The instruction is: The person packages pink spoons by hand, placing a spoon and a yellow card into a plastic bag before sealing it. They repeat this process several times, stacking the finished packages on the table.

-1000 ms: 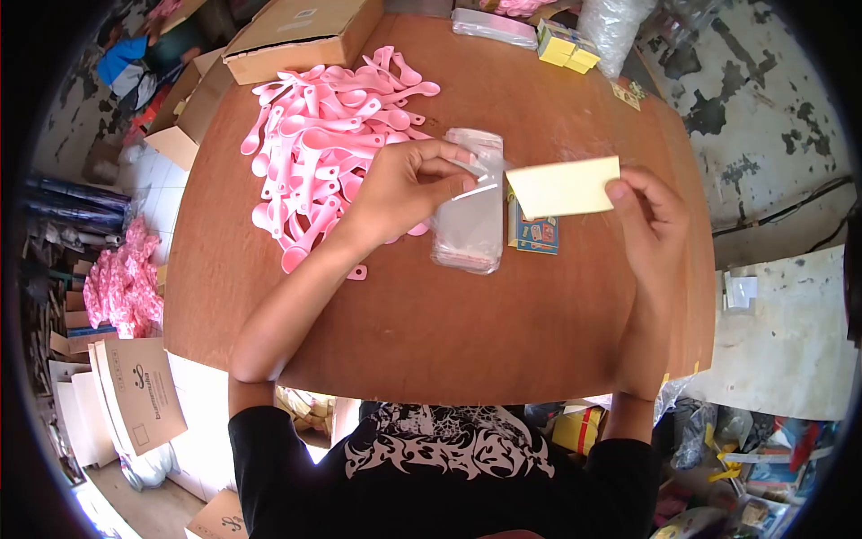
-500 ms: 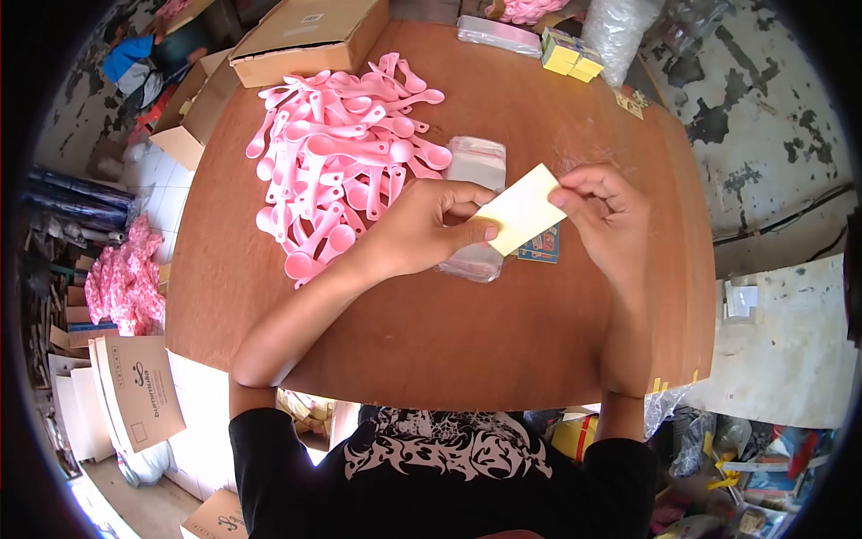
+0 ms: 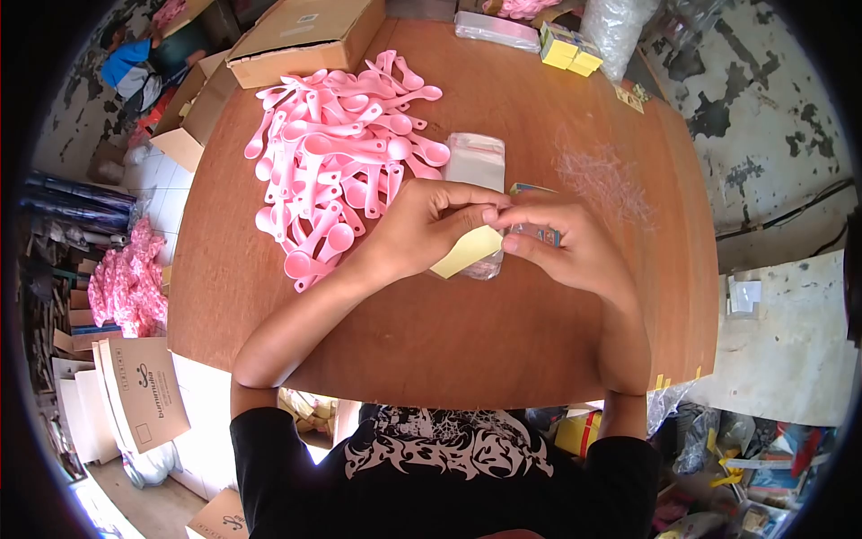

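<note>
Presently pinched between both hands, just above the table: yellow card (image 3: 467, 252), tilted, its lower corner pointing near-left. Left hand (image 3: 422, 225) closed on the card's upper edge, thumb and forefinger pressed together, other fingers curled in. Right hand (image 3: 566, 247) meeting it from the other side, fingertips narrow and gripping the same edge, touching the left's. Possibly a clear sleeve caught in that pinch as well; too glossy and too hidden for certainty.

Directly behind the card and partly under the hands: stack of clear sleeves (image 3: 476, 162), lying flat. Just right of that, half covered by the right hand: small stack of printed cards (image 3: 539, 235), blue edge showing.

Judged as early going: one card in hand, not laid aside, not visibly sealed in anything, and no finished piece lying beside the hands. Much left, by the look of the stock. Left of the sleeves, touching them: pile of pink spoons (image 3: 337, 153), loose and unbagged, spread over the far-left part of the round wooden table (image 3: 431, 332). Right of the hands, a thin scatter of plastic shreds (image 3: 602, 175).

Farther out, along the far edge: cardboard box (image 3: 305, 36), flat clear packet (image 3: 496, 29), yellow boxes (image 3: 568, 49), all well apart from the hands.
</note>
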Demonstrator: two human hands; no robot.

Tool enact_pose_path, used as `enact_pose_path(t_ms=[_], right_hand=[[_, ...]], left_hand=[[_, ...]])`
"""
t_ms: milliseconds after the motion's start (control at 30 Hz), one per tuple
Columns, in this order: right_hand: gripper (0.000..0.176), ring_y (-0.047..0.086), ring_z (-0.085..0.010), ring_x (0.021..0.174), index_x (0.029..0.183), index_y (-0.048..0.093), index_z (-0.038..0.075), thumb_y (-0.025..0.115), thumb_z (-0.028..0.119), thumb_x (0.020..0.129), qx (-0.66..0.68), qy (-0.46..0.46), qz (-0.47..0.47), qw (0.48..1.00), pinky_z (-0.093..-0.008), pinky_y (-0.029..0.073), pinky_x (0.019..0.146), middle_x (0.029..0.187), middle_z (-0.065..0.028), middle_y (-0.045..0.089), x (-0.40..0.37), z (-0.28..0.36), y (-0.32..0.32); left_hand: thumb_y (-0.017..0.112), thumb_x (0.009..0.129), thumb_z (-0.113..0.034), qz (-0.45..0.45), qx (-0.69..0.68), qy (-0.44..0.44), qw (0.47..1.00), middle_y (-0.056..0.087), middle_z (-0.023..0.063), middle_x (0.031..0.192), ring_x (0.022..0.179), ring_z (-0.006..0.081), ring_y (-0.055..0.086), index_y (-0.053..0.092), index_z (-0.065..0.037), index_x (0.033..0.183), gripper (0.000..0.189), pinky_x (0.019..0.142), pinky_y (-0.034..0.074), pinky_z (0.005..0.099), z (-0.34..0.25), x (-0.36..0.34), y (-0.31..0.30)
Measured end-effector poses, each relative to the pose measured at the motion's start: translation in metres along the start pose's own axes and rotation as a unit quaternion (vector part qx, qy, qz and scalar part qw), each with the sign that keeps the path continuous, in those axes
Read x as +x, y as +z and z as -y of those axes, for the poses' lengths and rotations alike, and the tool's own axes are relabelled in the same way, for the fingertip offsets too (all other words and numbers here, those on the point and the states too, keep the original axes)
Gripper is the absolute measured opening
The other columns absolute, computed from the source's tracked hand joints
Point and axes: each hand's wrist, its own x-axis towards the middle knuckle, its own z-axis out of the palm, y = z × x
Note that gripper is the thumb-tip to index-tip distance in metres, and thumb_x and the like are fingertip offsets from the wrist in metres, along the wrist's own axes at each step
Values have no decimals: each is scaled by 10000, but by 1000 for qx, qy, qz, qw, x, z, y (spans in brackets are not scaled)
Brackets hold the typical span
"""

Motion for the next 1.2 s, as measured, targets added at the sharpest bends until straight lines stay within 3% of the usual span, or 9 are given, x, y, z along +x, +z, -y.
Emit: enact_pose_path(t_ms=[167,233,400,467,567,667,800,1100,1200], right_hand=[[204,671,-205,762,1084,679,27,668,88,889,27,63,58,996,-322,517,681,930,-124,697,-4,4,11],[213,673,-204,741,1100,675,34,657,82,892,-3,67,91,994,-324,516,670,908,-134,696,-3,1,12],[117,663,-183,719,1000,649,7,606,19,891,31,38,10,999,-325,499,647,812,-135,670,-1,-7,15],[69,651,-154,698,961,631,14,591,44,913,41,73,46,995,-293,493,632,809,-101,676,0,-11,4],[118,609,-104,667,1047,622,62,577,116,952,206,149,-242,936,-254,497,604,846,-52,677,8,-6,6],[93,609,-98,663,959,642,51,612,133,927,144,196,-232,942,-264,494,583,812,-42,668,11,-26,27],[94,644,-192,684,844,690,76,690,170,839,-42,9,-2,999,-354,514,609,792,-43,651,27,-18,99],[143,608,-215,698,773,643,29,699,159,757,-381,-143,-11,913,-349,500,574,792,-75,589,65,-3,202],[114,614,-219,639,804,621,21,669,119,772,-356,-175,-71,915,-375,501,554,735,-78,581,63,1,192]], left_hand=[[615,951,-90,-7,27,10,1000,705,92,1036,944,122,646,687,20,1119,214,823,536,273,-1,-1,3],[664,923,-121,-2,27,113,993,687,111,1053,988,142,637,642,24,1195,309,850,529,291,4,-1,4],[776,830,-161,15,106,107,988,686,125,984,971,148,647,543,23,1275,535,822,530,299,-13,-5,-1],[776,824,-144,64,158,-6,985,693,109,897,883,130,660,574,26,1201,459,765,526,292,-21,-6,-11],[751,848,-125,-9,178,17,984,693,73,856,790,78,635,601,8,1145,359,696,508,248,-26,-4,-25],[715,864,-100,-93,110,5,990,677,77,814,710,100,638,584,7,1179,357,594,517,270,-41,-5,-44],[638,912,-50,-119,71,24,990,686,84,807,664,147,691,530,4,1262,370,517,557,264,-57,-8,-62],[680,895,-72,-110,43,-21,993,693,67,831,659,113,669,565,7,1227,360,545,555,251,-51,-7,-57],[692,893,-94,-96,59,-7,994,687,66,821,648,96,653,579,3,1204,345,534,535,242,-46,-6,-59]])
